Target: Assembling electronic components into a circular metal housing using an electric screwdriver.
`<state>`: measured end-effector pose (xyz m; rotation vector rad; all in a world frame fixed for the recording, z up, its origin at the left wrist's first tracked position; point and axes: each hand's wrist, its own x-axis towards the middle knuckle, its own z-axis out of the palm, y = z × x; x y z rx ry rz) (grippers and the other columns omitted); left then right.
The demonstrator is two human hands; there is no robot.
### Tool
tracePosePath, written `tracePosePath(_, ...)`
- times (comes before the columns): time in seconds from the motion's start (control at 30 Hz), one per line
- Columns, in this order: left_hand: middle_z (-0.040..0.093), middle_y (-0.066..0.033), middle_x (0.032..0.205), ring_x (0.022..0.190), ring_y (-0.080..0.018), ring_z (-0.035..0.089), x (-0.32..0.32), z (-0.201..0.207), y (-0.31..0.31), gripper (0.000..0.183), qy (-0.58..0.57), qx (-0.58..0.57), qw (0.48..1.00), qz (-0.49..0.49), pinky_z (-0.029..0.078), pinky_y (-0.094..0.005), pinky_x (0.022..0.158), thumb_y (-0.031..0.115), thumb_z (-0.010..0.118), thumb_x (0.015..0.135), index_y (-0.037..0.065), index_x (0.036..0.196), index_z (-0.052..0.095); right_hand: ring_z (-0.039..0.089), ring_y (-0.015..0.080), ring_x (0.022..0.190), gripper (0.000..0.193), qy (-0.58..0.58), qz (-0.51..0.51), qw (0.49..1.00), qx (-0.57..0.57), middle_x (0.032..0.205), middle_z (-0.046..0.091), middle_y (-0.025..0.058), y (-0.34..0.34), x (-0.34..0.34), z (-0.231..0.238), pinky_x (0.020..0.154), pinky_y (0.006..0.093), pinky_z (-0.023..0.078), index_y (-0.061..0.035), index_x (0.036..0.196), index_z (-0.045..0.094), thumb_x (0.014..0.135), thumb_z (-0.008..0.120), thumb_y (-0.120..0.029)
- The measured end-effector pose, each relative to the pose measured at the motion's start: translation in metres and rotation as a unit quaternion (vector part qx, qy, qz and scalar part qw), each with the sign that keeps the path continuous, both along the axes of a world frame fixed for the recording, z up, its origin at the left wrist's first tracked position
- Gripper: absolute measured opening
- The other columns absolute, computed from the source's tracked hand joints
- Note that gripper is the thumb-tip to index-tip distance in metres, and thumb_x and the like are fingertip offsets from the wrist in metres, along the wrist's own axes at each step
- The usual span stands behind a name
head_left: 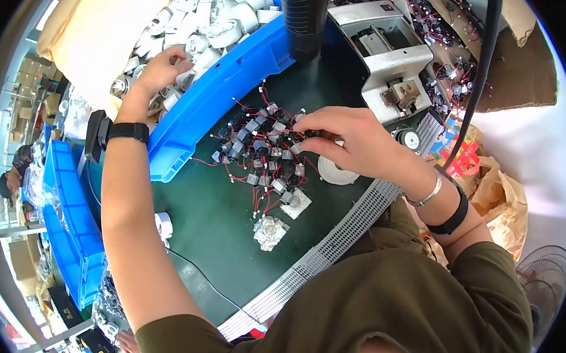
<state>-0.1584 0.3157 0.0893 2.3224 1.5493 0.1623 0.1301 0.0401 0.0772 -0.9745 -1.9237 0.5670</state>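
My left hand (162, 73) reaches over the blue bin (228, 74) at the upper left, among white plastic round housings (224, 33). Its fingers are bent and apart, and nothing shows between them. At the centre right, my right hand (357, 142) pinches a small black part (313, 134) between thumb and fingers. Just left of that hand, a heap of small black and grey parts with thin red wires (262, 147) lies on the dark green table (210, 230).
A grey metal bench fixture (387, 49) stands at the upper right, beside cardboard holding more wired parts. A black tube (302, 17) comes down at the top. Two crumpled whitish pieces (270, 233) and a white disc (337, 172) lie nearby. A perforated metal strip (331, 242) edges the table.
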Motion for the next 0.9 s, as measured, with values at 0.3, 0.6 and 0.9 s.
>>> tracePosePath(0.3, 0.063, -0.0232, 0.1, 0.095, -0.0345, 0.061, 0.005, 0.016, -0.045, 0.04, 0.135, 0.131, 0.981, -0.055, 0.047, -0.0381, 0.083, 0.021, 0.066, 0.072, -0.003, 0.104, 0.061, 0.063, 0.0158, 0.068, 0.022, 0.042, 0.0, 0.999, 0.018, 0.087, 0.065, 0.0086, -0.004, 0.013, 0.004, 0.059, 0.0248, 0.051, -0.0016, 0.097, 0.063, 0.077, 0.07, -0.006)
tracePosePath(0.6, 0.062, -0.0119, 0.107, 0.093, -0.0154, 0.06, 0.038, 0.056, -0.211, 0.036, -0.514, -0.054, 0.849, 0.11, 0.046, -0.0258, 0.085, 0.003, 0.059, 0.084, -0.005, 0.118, 0.053, 0.06, 0.0093, 0.065, 0.023, 0.293, -0.018, 0.924, -0.243, 0.089, 0.065, 0.0071, -0.016, 0.052, 0.011, 0.06, 0.0217, 0.051, 0.0024, 0.105, 0.06, 0.09, 0.057, -0.015)
tracePosePath(0.9, 0.062, -0.0098, 0.104, 0.084, -0.0118, 0.062, 0.153, -0.03, -0.31, 0.031, -0.534, -0.123, 0.835, 0.052, 0.05, -0.0233, 0.073, -0.002, 0.057, 0.086, -0.006, 0.117, 0.053, 0.062, 0.0133, 0.082, 0.026, 0.295, 0.039, 0.924, -0.24, 0.103, 0.058, 0.0077, -0.042, 0.062, 0.013, 0.073, 0.0259, 0.053, 0.0032, 0.109, 0.055, 0.086, 0.062, -0.007)
